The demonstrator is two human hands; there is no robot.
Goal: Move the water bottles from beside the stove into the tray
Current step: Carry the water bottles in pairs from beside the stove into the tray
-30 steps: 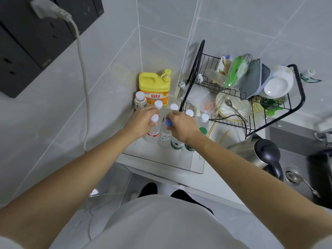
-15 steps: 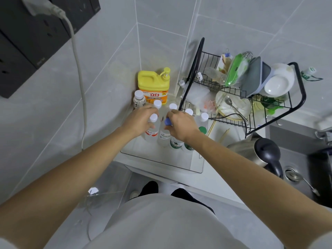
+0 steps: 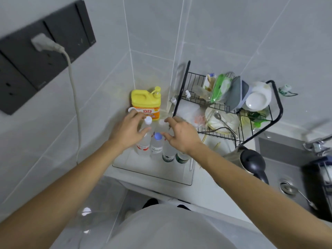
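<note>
Clear plastic water bottles (image 3: 156,144) stand upright in a transparent tray (image 3: 154,172) on the white bench (image 3: 212,187), both our hands just above them.

We read red characters "立白" on the orange label of the yellow detergent jug (image 3: 145,103) in the tiled corner behind the tray; bottle labels show red, grey and green print, too small to read. Our left hand (image 3: 128,131) hovers over the left bottles, fingers spread and loosely bent, gripping nothing we can see; a white cap (image 3: 148,120) shows just past its fingertips. Our right hand (image 3: 180,134) is spread over the right bottles, also gripping nothing; a blue cap (image 3: 158,136) sits between the two hands. One more white-capped bottle (image 3: 132,110) stands beside the jug; whether inside the tray we cannot tell. Black wire dish rack (image 3: 228,112) right of the tray, dark kettle (image 3: 251,162) near it.
</note>
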